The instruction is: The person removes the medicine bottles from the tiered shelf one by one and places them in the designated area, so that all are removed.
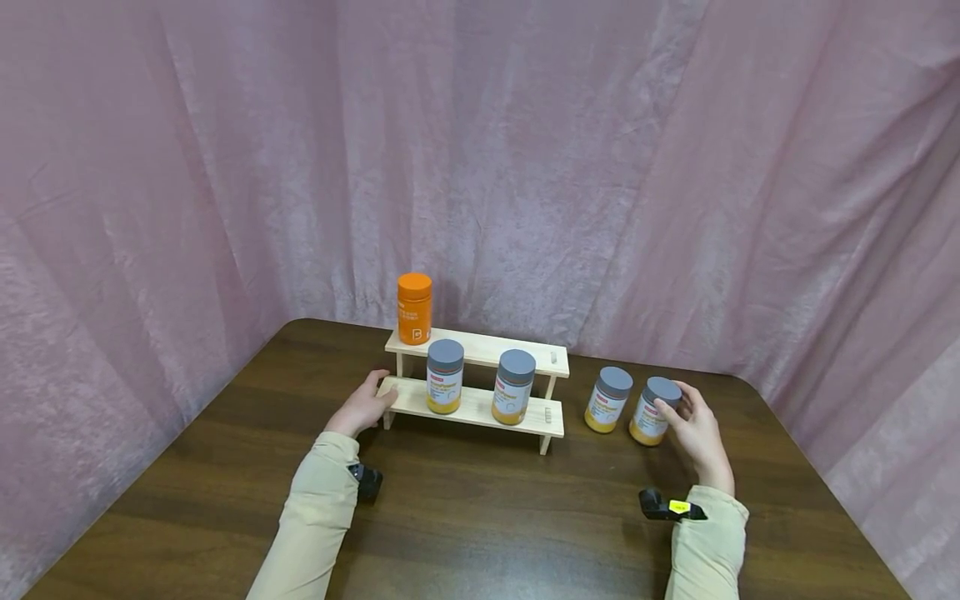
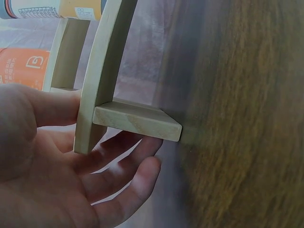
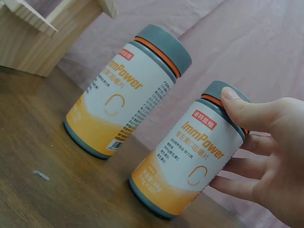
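Note:
My left hand grips the left end of a two-tier wooden rack, thumb over the lower board and fingers beneath it beside the leg, as the left wrist view shows. At the right, my right hand holds a grey-lidded vitamin C tablet bottle, thumb on the lid's edge and fingers behind the label. That bottle stands at the table's right side. Just left of it is a matching bottle, untouched. Two more of the same kind, a left one and a right one, stand upright on the lower board.
An orange bottle stands at the left end of the rack's upper board. Under everything is a dark brown wooden table. Pink curtains hang behind it and along both sides.

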Tool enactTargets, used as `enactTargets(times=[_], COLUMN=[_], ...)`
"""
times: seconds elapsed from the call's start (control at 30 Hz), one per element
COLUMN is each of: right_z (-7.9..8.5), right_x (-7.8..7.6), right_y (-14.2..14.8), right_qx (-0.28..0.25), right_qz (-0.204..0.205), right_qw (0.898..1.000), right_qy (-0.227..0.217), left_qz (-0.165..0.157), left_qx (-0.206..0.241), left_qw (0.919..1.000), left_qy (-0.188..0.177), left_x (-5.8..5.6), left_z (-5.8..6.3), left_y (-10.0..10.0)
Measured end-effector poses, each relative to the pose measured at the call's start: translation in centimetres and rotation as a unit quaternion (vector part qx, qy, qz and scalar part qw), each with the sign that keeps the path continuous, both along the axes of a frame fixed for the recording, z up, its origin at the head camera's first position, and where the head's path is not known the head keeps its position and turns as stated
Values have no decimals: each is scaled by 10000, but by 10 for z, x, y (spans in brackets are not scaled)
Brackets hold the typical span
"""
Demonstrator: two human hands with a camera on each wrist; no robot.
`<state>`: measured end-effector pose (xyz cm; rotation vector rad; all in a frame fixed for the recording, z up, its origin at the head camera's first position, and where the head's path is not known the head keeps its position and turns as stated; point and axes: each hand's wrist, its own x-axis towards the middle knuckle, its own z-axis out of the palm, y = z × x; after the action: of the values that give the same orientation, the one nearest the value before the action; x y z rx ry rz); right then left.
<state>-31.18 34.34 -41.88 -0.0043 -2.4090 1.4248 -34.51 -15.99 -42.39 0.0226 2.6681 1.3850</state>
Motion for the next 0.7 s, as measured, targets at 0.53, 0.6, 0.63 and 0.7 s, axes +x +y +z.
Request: enactTargets(times=[0.53,0.6,0.63,0.7], right_z=[4,5,5,5], right_x=[-3,-3,-3,-3], right_y=[-2,-3,-4,-4], right_qx=[-467,-520,-546,-591], right_qz=[236,219,208,174], right_qw=[9970,9967,9966,9964], right_qy=[-570,-577,-577,-578], left_qz=[5,-10,-14,-21], left_qx=[-20,-26,-28,-34], left_qw=[10000,10000,10000,10000], left_qy=[57,63,52,39], left_x=[-1,-2,-2,-2], left_z=[-1,-2,-2,-3], left_y=[-1,-1,-1,0])
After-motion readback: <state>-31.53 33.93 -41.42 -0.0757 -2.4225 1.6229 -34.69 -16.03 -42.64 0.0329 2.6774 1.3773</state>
